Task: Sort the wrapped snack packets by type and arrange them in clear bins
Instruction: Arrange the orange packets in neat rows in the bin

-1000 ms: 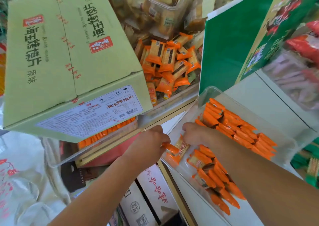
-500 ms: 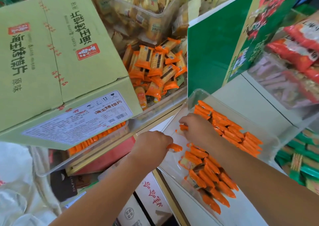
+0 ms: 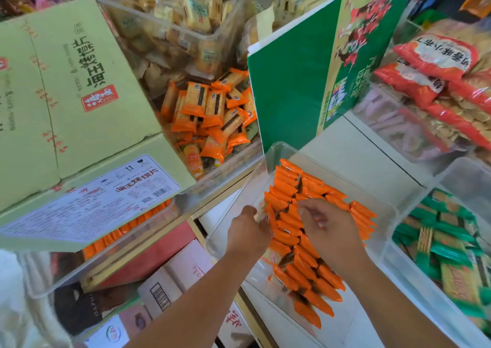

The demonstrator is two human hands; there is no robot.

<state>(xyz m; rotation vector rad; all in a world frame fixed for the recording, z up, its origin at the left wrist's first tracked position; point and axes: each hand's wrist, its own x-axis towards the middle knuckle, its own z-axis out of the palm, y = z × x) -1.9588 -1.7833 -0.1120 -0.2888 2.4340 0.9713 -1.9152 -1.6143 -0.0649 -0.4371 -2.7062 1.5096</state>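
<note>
Left hand and right hand have moved up the clear bin at lower centre, over its orange snack packets. Left hand pinches 1 packet by the bin's left wall. Right hand's curled fingers are blurred, perhaps empty.

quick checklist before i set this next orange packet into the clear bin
1. Left hand pinches a packet at its fingertips: ok.
2. Right hand free to steady the rows: cannot tell, its fingers are blurred.
3. Held packet matches the orange packets already in the bin: ok, as far as its visible edge shows.
4. Clear bin has bare floor left of the rows: ok.
5. Green packets lie outside this bin: ok.
</note>
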